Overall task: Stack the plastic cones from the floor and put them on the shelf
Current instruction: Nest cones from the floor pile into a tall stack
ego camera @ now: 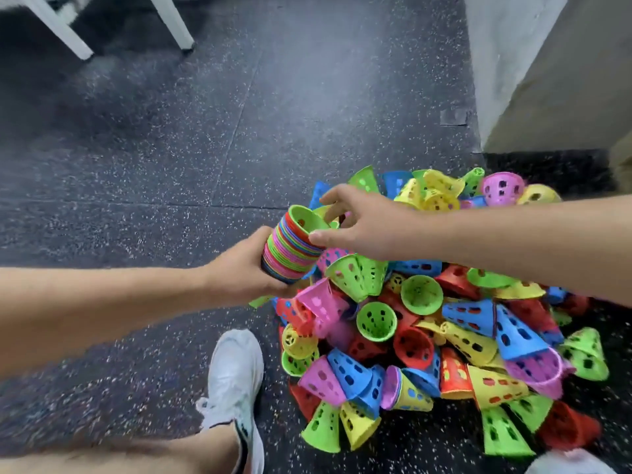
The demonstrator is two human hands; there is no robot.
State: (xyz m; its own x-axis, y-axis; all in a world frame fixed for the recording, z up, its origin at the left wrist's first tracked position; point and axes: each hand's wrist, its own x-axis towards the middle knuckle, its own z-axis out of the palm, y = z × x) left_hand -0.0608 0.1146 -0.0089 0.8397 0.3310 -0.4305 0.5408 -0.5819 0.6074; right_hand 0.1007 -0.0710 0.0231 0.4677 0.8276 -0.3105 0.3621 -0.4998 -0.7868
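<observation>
The stack of cones is gripped round its lower, narrow end by the left hand, whose fingers are curled tight about it. It is held tilted with its open mouth turned up and toward the pile of loose cones, presumably so that each new cone can be dropped in without the stack being set down. A green cone is seated as the stack's topmost layer. The right hand is held just over and beyond the stack's mouth. Its fingers are spread apart past the rim, and its thumb is laid close against the stack's side. Nothing is seen clamped between them, though a yellow-green cone lies just behind the fingertips and contact cannot be ruled out. The pile is heaped on the floor directly below and beyond the stack. A white shoe is planted below the stack. No shelf is shown, so much stacking is judged to be left.
</observation>
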